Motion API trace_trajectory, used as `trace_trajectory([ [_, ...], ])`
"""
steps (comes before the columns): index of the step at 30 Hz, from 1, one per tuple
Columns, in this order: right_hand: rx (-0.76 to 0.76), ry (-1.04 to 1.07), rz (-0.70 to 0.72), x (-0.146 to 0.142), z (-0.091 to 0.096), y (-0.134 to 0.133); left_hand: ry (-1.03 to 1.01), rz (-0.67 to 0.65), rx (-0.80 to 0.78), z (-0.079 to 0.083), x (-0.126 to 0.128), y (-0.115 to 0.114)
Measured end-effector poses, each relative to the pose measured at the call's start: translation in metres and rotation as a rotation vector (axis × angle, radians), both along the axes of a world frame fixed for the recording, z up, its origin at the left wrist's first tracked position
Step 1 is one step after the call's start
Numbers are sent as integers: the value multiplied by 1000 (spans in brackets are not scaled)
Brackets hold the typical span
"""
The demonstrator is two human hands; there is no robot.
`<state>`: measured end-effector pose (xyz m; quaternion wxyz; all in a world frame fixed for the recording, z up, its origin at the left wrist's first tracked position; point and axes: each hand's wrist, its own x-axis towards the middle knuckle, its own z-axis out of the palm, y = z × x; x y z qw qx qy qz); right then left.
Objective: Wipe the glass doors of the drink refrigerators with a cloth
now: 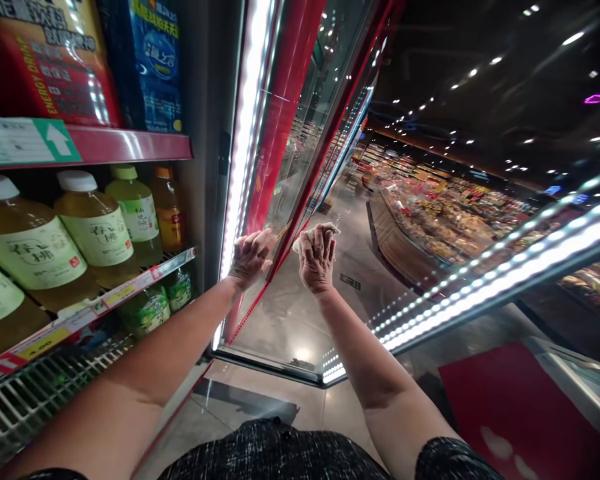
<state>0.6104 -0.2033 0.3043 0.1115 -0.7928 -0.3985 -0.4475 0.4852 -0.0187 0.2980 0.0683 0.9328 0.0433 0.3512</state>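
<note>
My right hand (317, 259) presses a crumpled, light-coloured cloth (331, 231) against the glass door (285, 320) of a drinks cooler. Its fingers are bent over the cloth. Left of it, my left hand (253, 257) rests near the bright light strip (243, 160) and the red frame, holding nothing that I can see. Its fingers are slightly bent and apart, with the thumb out. Whether its palm touches the glass or the frame, I cannot tell. Both arms reach forward.
Cooler shelves on the left carry bottled drinks (95, 227) and price labels above a wire rack (55, 380). A second light strip (460, 297) runs along the door's right side. Shop displays (430, 213) show through the glass. A red panel (515, 400) stands at lower right.
</note>
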Motion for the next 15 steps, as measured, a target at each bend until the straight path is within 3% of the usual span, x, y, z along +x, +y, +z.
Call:
trace_trajectory([
  [4, 12, 40, -10, -1, 1, 3, -54, -10, 117, 62, -11, 34],
  [9, 34, 41, -15, 1, 2, 6, -100, -131, 222, 136, 0, 63],
  [12, 73, 26, -3, 0, -3, 8, -110, -234, 192, 156, 9, 72],
  [15, 80, 63, 9, -7, -14, 17, -103, -250, 205, 160, 12, 74],
])
